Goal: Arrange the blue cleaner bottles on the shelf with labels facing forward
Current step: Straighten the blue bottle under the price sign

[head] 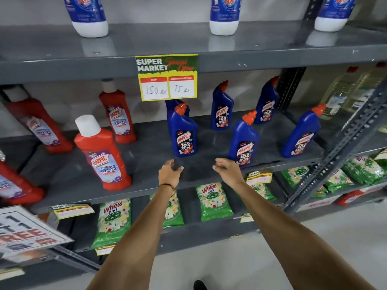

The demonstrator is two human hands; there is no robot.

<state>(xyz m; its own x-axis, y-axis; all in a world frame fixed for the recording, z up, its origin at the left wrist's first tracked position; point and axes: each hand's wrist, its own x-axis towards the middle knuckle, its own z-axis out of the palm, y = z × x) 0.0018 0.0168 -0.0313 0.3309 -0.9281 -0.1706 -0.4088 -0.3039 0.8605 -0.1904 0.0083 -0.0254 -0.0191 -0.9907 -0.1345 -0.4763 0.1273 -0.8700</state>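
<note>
Several blue cleaner bottles with orange caps stand upright on the middle grey shelf (pixel 146 164). In the front row are one (pixel 184 132), one (pixel 244 141) and one (pixel 301 135); further back stand one (pixel 222 109), one (pixel 267 103) and another partly hidden behind the price sign. Their visible labels face me. My left hand (pixel 169 171) hovers over the shelf's front just below the first front bottle, fingers curled and holding nothing. My right hand (pixel 227 168) is beside the base of the middle front bottle, fingers apart and curved, also holding nothing.
Red bathroom cleaner bottles (pixel 102 153) fill the shelf's left half. A yellow price sign (pixel 167 77) hangs from the upper shelf. White-and-blue bottles (pixel 224 15) stand above. Green detergent packs (pixel 213 200) lie on the lower shelf. A grey metal upright (pixel 335 147) slants at right.
</note>
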